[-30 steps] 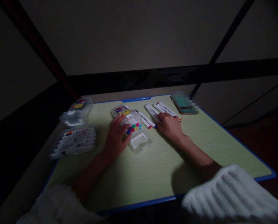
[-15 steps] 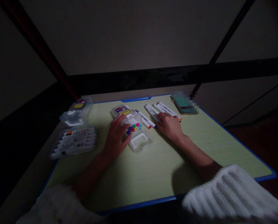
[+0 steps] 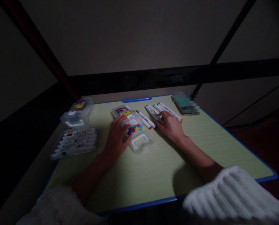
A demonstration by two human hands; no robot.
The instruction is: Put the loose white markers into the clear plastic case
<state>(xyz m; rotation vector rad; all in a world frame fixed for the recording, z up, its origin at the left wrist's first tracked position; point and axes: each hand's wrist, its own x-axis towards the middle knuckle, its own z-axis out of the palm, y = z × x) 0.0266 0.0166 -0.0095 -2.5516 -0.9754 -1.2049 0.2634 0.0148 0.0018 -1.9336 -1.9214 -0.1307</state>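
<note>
My left hand (image 3: 115, 136) curls around the left side of a clear plastic marker case (image 3: 132, 118), which lies with its lid (image 3: 141, 143) flipped open toward me. Several coloured marker caps (image 3: 135, 128) show at the case's near end. Over a row of loose white markers to the right, my right hand (image 3: 171, 125) has its thumb and fingers closed around the near part of one marker (image 3: 152, 111). Its fingertips are partly hidden. Two more markers (image 3: 166, 109) lie just beyond that hand, and others (image 3: 146, 120) with red and dark ends lie between the hands.
At the left edge of the pale green table (image 3: 139, 175) lies a flat clear case full of markers (image 3: 77, 142). Behind it is another clear case (image 3: 78, 111) with its lid open. A phone (image 3: 185, 104), partly pixelated, rests at the back right corner.
My right hand has shifted very slightly, its fingers drawing together at the marker. The left hand and the case have stayed in place.
</note>
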